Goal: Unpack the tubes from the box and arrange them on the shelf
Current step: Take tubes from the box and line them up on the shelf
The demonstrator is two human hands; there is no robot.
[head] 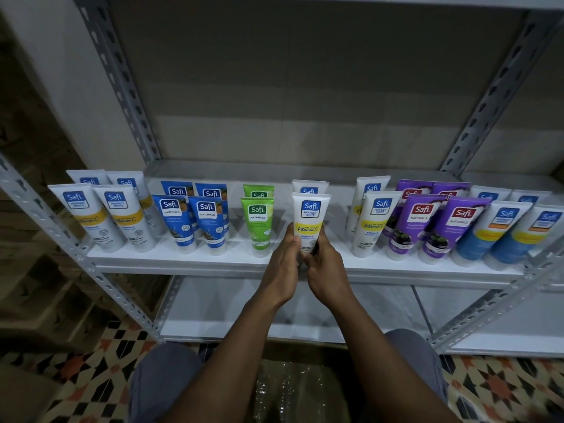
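Vitamin C tube (309,219), white with a yellow band, stands upright with its cap end down, gripped low by both hands. The left hand (283,261) and right hand (326,270) are pressed together, with fingers wrapped round the tube's lower part. Its base is therefore hidden, and I cannot tell whether it touches the shelf (183,261). Just beyond the fingertips, directly behind the held tube, stands 1 matching white tube (309,187). The step in hand looks like seating this one as the front of that pair. To do it well, set the cap flat on the shelf with the label facing out, squarely in front of its partner. Then loosen both hands together and draw them straight back, so that no finger drags the tube over. To the left of the hands 2 green tubes (258,222) stand near, and to the right stand 2 white and yellow tubes (374,225), with a gap on each side of the held tube. There is room, but a sideways brush of a knuckle could topple a neighbour into its row. Below the wrists, between the knees, the box (293,387) shows crinkled clear plastic, and whether more tubes lie in it I cannot tell.
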